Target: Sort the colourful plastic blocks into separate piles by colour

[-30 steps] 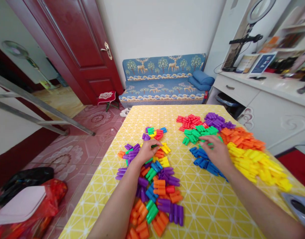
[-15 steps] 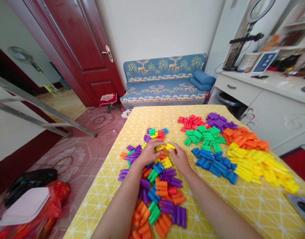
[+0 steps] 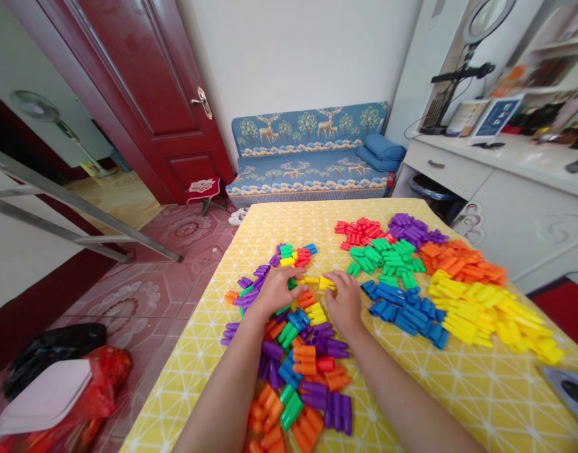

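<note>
Over the mixed pile, my left hand (image 3: 278,290) has its thumb and fingers curled around the near end of a yellow plastic toy block (image 3: 310,280). My right hand (image 3: 344,302) pinches another yellow toy block (image 3: 325,283) just to the right of it. The two blocks are almost end to end; whether they touch is hard to make out. Below my hands lies the mixed pile of bullet-shaped blocks in several colours, including orange blocks (image 3: 305,360), purple blocks (image 3: 339,412) and a green block (image 3: 291,408). My left hand hides part of this pile.
Single-colour heaps lie to the right: red blocks (image 3: 359,231), purple blocks (image 3: 409,228), green blocks (image 3: 388,259), orange blocks (image 3: 463,261), blue blocks (image 3: 407,311) and yellow blocks (image 3: 494,311). A yellow patterned cloth (image 3: 393,390) covers the table. Behind it stands a blue sofa (image 3: 312,160).
My right hand has turned slightly, and its yellow block now sits lower and closer in line with the left one. My left hand has shifted a little left and down.
</note>
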`<state>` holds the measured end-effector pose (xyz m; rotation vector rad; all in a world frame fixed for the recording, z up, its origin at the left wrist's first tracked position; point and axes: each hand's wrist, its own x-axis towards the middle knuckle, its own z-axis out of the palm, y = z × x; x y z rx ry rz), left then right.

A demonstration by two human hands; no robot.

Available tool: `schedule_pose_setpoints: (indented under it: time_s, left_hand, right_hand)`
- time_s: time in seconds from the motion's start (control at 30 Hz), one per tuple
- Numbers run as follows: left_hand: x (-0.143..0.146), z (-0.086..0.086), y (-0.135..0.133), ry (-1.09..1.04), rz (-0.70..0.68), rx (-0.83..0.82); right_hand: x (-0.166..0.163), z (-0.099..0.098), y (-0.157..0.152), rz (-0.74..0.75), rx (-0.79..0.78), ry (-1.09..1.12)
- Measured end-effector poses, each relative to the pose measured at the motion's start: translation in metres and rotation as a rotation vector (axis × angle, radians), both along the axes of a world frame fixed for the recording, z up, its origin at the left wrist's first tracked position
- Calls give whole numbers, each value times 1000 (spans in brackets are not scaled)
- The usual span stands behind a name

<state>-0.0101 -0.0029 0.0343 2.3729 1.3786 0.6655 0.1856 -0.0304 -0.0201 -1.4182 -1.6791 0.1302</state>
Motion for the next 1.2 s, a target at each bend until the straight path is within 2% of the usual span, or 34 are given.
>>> schedule_pose_setpoints:
  time_s: [0.1,0.23,0.37,0.53,0.63,0.7,0.9,1.0,1.1,1.2]
  left_hand:
    - [-11,9,-1,164,40,-83]
    - [-24,19,-4,333,-42,-200]
    - [-21,26,-8,442,-38,-271]
    - [-4,29,-14,482,9,-260]
    - [5,21,-15,394,-20,-188]
    - [10,13,-13,268,-59,-153]
    - [14,-8,0,-273,15,-227]
    - [13,-12,4,-494,-26,-245]
    - [10,-17,6,-567,-70,-328]
    - [8,-20,5,-538,-75,-405]
  right_hand:
    - [-3,4,-1,64,14,-34]
    - [-7,11,-8,187,-9,8]
    - [-6,19,-19,188,-170,8]
    - [0,31,-30,223,-405,-166]
    - [-3,33,-33,259,-438,-185]
    - [-8,29,-33,267,-445,-111]
    - [-16,5,-21,356,-305,403]
    - [-16,-2,-16,368,-245,526]
    - [-17,-2,-14,343,-223,533]
    - [-17,-1,-13,271,-232,507]
